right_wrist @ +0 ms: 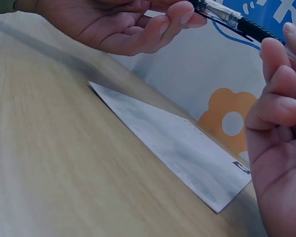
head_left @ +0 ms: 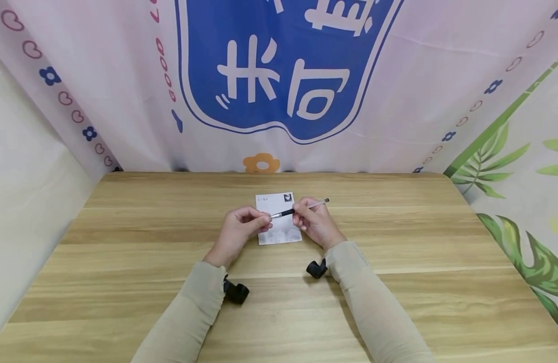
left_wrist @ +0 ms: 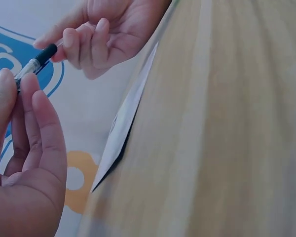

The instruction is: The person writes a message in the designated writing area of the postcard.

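A gel pen with a black grip and a clear barrel is held slantwise between both hands. My left hand pinches its clear, clipped cap end between thumb and fingertips. At the grip and barrel, my right hand pinches the pen, whose dark rear end sticks out past the fingers. In the right wrist view the cap's clip lies along the pen's side. Beneath the hands, a white printed card or thin pad lies on the table, with a dark stamp-like picture at its upper right corner.
The wooden table reaches back to a hanging cloth with blue and white lettering. Black wrist cameras are strapped at both sleeves. Leaf-patterned cloth hangs beyond the right edge.
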Action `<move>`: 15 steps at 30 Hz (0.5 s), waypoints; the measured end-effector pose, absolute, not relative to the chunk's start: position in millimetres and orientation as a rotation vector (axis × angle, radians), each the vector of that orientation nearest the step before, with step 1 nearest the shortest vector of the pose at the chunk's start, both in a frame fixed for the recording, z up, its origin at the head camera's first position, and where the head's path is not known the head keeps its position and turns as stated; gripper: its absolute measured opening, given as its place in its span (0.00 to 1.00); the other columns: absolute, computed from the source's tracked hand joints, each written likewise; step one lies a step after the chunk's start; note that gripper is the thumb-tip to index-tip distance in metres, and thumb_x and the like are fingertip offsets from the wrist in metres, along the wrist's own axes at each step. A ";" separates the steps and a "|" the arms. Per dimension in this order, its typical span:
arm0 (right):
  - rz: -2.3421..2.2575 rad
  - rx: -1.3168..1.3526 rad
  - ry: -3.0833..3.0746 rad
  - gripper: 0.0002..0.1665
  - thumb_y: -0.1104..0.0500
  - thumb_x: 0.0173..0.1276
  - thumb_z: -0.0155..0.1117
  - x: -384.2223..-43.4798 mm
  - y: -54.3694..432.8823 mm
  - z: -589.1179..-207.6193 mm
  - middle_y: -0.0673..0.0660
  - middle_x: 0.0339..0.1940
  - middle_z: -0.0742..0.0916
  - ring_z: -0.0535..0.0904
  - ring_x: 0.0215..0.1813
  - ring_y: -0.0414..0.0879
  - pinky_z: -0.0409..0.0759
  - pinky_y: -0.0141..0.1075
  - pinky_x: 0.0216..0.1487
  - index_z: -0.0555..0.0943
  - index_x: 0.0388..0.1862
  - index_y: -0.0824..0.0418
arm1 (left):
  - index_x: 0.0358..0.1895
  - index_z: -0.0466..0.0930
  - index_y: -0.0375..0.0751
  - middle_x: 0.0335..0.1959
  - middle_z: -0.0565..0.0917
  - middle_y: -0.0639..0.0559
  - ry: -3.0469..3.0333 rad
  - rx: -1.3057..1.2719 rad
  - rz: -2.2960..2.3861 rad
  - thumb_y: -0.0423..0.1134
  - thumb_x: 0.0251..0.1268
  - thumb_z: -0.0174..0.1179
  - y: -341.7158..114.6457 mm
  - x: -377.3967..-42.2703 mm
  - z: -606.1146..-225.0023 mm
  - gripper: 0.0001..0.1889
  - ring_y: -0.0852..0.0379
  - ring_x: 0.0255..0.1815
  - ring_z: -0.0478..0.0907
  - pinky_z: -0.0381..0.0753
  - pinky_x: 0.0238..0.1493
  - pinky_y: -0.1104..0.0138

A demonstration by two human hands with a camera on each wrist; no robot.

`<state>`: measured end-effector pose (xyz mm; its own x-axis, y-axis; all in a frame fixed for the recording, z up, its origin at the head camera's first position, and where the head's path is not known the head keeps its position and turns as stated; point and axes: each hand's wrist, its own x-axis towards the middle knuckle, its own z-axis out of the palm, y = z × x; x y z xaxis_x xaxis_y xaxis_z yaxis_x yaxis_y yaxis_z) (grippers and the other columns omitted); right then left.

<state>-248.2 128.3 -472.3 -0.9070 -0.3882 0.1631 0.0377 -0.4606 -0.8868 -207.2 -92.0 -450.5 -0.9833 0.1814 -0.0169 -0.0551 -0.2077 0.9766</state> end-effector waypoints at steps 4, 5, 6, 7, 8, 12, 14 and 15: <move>-2.417 -0.483 1.502 0.14 0.62 0.74 0.63 -248.0 124.8 -473.1 0.50 0.18 0.84 0.75 0.20 0.36 0.69 0.23 0.21 0.81 0.25 0.56 | 0.35 0.86 0.35 0.37 0.86 0.46 1.910 0.135 2.300 0.30 0.67 0.67 -96.6 -209.0 -451.9 0.02 0.57 0.36 0.86 0.86 0.47 0.63; -2.418 -0.475 1.515 0.15 0.63 0.75 0.62 -247.9 123.9 -473.1 0.50 0.18 0.84 0.75 0.20 0.36 0.69 0.24 0.22 0.81 0.25 0.56 | 0.35 0.86 0.35 0.37 0.86 0.46 1.911 0.129 2.295 0.30 0.67 0.67 -97.4 -209.4 -452.1 0.02 0.57 0.36 0.86 0.86 0.47 0.63; -2.424 -0.467 1.528 0.16 0.64 0.75 0.61 -247.7 123.2 -472.9 0.50 0.18 0.84 0.75 0.20 0.37 0.69 0.24 0.22 0.80 0.24 0.56 | 0.36 0.86 0.35 0.37 0.86 0.46 1.912 0.125 2.290 0.31 0.67 0.67 -98.0 -209.8 -452.3 0.02 0.57 0.37 0.86 0.86 0.47 0.63; -2.431 -0.458 1.544 0.17 0.64 0.76 0.59 -247.7 122.5 -472.6 0.50 0.18 0.84 0.75 0.21 0.37 0.69 0.24 0.22 0.80 0.24 0.56 | 0.36 0.86 0.34 0.37 0.86 0.45 1.911 0.121 2.286 0.31 0.67 0.67 -98.0 -210.1 -452.2 0.03 0.57 0.37 0.86 0.86 0.48 0.63; -2.439 -0.449 1.559 0.17 0.65 0.76 0.58 -247.5 122.0 -472.3 0.51 0.18 0.84 0.75 0.21 0.37 0.70 0.25 0.22 0.79 0.24 0.56 | 0.37 0.85 0.34 0.37 0.86 0.45 1.911 0.119 2.284 0.31 0.67 0.67 -98.0 -210.4 -452.1 0.03 0.57 0.37 0.87 0.86 0.48 0.63; -2.459 -0.411 1.607 0.16 0.67 0.77 0.55 -247.5 122.1 -470.6 0.51 0.20 0.83 0.76 0.23 0.38 0.70 0.26 0.23 0.80 0.27 0.57 | 0.38 0.85 0.34 0.37 0.87 0.45 1.880 0.096 2.299 0.31 0.68 0.66 -95.3 -212.0 -453.0 0.03 0.57 0.37 0.87 0.86 0.49 0.63; -2.463 -0.398 1.613 0.14 0.67 0.77 0.55 -247.4 123.0 -469.3 0.52 0.21 0.83 0.76 0.24 0.39 0.70 0.26 0.23 0.80 0.29 0.57 | 0.39 0.85 0.33 0.37 0.87 0.46 1.866 0.087 2.311 0.31 0.69 0.65 -93.4 -212.4 -453.5 0.03 0.57 0.38 0.87 0.85 0.49 0.63; -2.466 -0.397 1.610 0.13 0.67 0.77 0.55 -247.3 123.6 -468.7 0.52 0.22 0.83 0.76 0.24 0.39 0.70 0.26 0.24 0.81 0.30 0.57 | 0.41 0.84 0.32 0.38 0.87 0.46 1.858 0.082 2.315 0.31 0.69 0.65 -92.5 -212.8 -453.8 0.04 0.57 0.38 0.86 0.85 0.50 0.63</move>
<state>-247.3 123.6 -468.7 -0.9501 -0.2845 0.1282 -0.0029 -0.4028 -0.9153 -212.8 -92.5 -453.8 -0.9837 0.1678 -0.0641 -0.0989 -0.2078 0.9732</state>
